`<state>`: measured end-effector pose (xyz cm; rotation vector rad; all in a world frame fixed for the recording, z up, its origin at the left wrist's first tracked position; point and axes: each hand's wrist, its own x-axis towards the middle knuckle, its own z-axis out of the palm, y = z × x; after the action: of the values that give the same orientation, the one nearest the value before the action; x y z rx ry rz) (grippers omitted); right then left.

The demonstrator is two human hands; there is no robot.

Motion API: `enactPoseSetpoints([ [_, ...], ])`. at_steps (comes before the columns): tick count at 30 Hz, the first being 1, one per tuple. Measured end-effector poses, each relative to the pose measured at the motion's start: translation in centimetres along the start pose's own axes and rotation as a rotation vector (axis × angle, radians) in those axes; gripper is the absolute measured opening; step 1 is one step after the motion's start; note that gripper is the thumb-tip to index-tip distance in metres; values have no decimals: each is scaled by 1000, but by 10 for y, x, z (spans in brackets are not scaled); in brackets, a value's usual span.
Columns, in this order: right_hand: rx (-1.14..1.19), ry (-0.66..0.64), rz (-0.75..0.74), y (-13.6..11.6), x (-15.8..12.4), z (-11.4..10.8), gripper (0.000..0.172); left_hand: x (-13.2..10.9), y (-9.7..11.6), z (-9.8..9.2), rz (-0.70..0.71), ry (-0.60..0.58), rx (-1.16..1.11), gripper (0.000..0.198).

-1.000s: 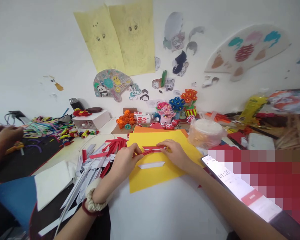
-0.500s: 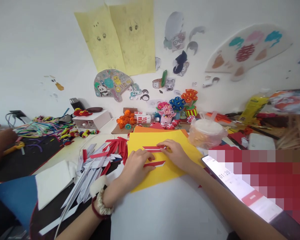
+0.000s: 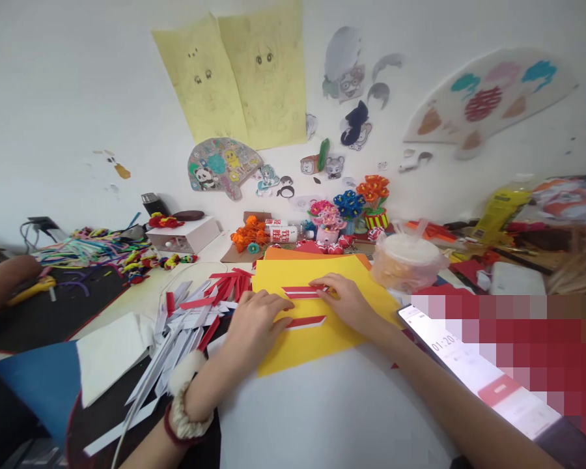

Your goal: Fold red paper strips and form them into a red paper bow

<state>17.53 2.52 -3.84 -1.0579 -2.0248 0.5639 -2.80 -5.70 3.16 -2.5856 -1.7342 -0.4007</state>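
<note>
On a yellow sheet of paper [image 3: 317,345] lie two folded red-and-white paper strips, one above the other. My right hand [image 3: 346,298] has its thumb and fingertips closed on the right end of the upper paper strip [image 3: 300,293]. Left of the strips is my left hand [image 3: 258,326], thumb and fingers apart and curved over the sheet. Its thumb is close to the left end of the lower paper strip [image 3: 306,322]; whether it touches is unclear. A pile of white and red paper strips [image 3: 190,319] lies to the left of that hand.
White paper [image 3: 317,417] lies under the yellow sheet. A lit phone [image 3: 469,371] rests at right, a bagged cup [image 3: 410,260] behind it. Flower crafts [image 3: 327,221] line the wall. At far left, another person's arm [image 3: 10,280] reaches in near pipe cleaners [image 3: 78,241].
My left hand has shifted left, its fingers withdrawing from the left ends of the strips and spreading. My right hand stays at the upper strip. The view has moved slightly.
</note>
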Motion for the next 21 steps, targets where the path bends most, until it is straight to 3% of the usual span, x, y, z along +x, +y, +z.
enactPoseSetpoints([
  [3, -2, -7, 8, 1, 0, 0, 23, -15, -17, -20, -90, 125, 46, 19],
  [6, -12, -12, 11, 1, -1, 1, 22, -32, -37, -40, -280, 181, 115, 27],
  [12, -5, 1, 8, 2, -2, 3, 22, -52, -61, -57, -539, -35, 369, 34],
  [17, 20, 13, -3, 2, -1, 3, 21, -61, -70, -54, -589, -150, 378, 29],
  [21, 19, 7, 10, 1, -1, 2, 18, -63, -72, -50, -616, -153, 379, 31],
])
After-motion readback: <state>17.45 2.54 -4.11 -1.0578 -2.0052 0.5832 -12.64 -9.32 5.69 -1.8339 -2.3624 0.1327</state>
